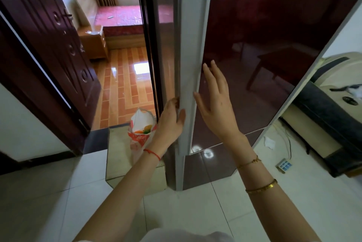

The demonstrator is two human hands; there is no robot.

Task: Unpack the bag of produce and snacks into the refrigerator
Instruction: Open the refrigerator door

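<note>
A tall refrigerator (264,36) with a glossy dark red door fills the middle and right of the head view. My left hand (171,118) grips the pale left edge of that door (189,77), fingers curled behind it. My right hand (215,102) is spread flat against the door front, just right of the edge. A white and red plastic bag (140,130) stands on the floor left of the refrigerator, partly hidden by my left wrist. Orange and yellow-green produce shows in its open mouth. The inside of the refrigerator is hidden.
A dark wooden room door (49,46) stands open at left, leading to a bedroom with an orange tiled floor (125,85). A low mirrored step (119,159) sits by the bag. A dark and cream appliance (333,116) and a power strip (284,165) are at right.
</note>
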